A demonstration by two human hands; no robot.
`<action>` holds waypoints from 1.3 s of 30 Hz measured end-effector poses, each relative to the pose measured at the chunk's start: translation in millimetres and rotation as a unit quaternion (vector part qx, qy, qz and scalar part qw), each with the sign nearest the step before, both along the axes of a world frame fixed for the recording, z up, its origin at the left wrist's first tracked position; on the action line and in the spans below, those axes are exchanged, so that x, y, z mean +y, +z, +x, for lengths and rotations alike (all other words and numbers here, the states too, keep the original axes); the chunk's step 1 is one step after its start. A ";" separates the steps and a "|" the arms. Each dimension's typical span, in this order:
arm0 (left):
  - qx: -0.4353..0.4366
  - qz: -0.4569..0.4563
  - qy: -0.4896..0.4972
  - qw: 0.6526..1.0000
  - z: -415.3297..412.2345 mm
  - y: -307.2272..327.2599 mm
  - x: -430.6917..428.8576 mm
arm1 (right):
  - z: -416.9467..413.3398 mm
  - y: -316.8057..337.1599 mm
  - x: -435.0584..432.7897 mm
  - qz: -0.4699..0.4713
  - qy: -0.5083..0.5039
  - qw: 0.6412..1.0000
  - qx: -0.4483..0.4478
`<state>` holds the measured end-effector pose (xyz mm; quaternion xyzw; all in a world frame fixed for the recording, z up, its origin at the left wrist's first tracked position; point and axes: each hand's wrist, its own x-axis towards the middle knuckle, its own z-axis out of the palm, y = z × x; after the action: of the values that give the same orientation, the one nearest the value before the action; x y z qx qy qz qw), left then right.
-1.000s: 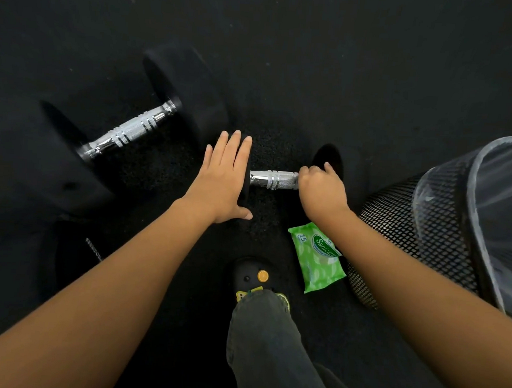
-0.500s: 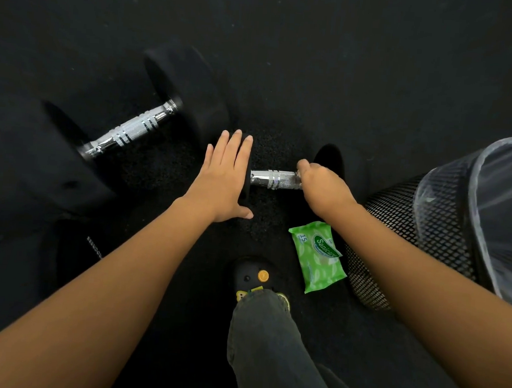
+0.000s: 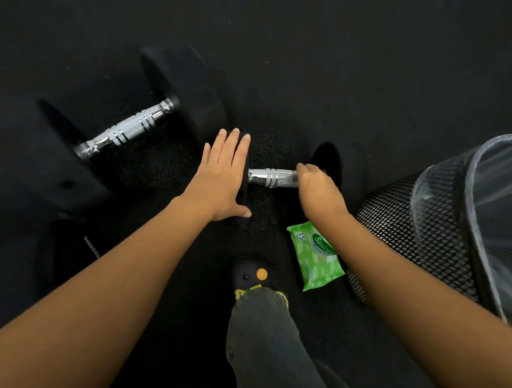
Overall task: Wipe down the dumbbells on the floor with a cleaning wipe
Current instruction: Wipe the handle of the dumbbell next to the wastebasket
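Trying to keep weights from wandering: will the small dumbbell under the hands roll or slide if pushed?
Probably rolls: the small dumbbell seems to have round black heads, and the left hand lies flat on one as if steadying it. Likely heavy for its size, with a metal handle that the right hand grips.

On my feed I see a black mesh wastebasket [image 3: 411, 227] at the right edge, tilted in this wide view, with a clear plastic liner [image 3: 503, 194] folded over its rim. Low in the middle, a black shoe [image 3: 245, 275] carries an orange round charm [image 3: 262, 274] and yellow-green ones beside the cuff of a dark trouser leg [image 3: 269, 344]. Everything sits on a black speckled floor [image 3: 346, 64].
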<state>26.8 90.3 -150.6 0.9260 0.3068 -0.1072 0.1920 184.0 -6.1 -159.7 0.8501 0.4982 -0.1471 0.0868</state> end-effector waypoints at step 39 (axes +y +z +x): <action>-0.014 -0.018 0.014 1.000 0.1 1.0 -1.0 | -16.5 -37.8 5.0 0.381 -0.648 0.298 0.588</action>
<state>27.0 89.3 -149.6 0.9192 0.3153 -0.0973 0.2147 167.5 -1.2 -197.4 0.5226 -0.2951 -0.4103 -0.6866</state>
